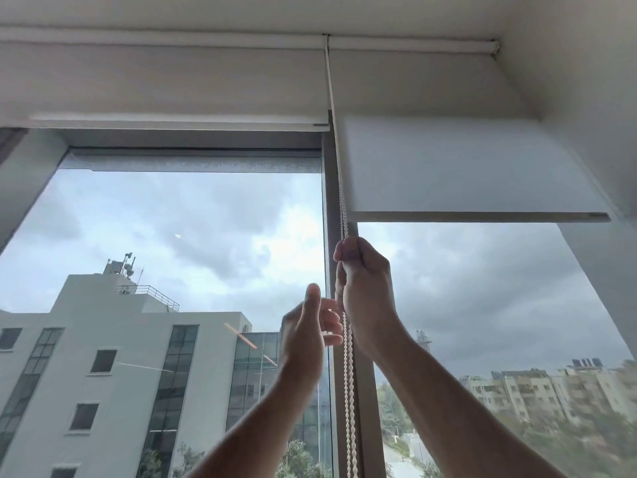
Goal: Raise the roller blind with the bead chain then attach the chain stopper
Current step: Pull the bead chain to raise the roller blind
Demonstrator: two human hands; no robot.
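Head view, looking up at a window. White roller blind point(475, 167) on the right pane: smooth matte fabric, flat rectangular panel, stiff straight bottom bar, hanging partway down from its tube at the ceiling. A second blind point(172, 84) on the left pane is rolled higher, same pale fabric with a slim bottom rail. Grey metal window post point(330, 201) runs vertically between the two panes.

Bead chain point(348, 374): small round white beads on a thin cord, two strands side by side, hanging in front of the post from the top bracket down past the bottom edge of the picture.

Right hand point(365, 288) raised just under the blind's bottom bar, fingers curled tight round the chain, grip clenched on it. Left hand point(310, 329) lower and just left of the chain, thumb up, fingers loosely bent toward the strands; blurred, grip looks released, fingertips near or touching the beads, cannot tell which.

Through the glass: white blocky building point(120, 357) with dark windows, grey cloudy sky, distant flats.
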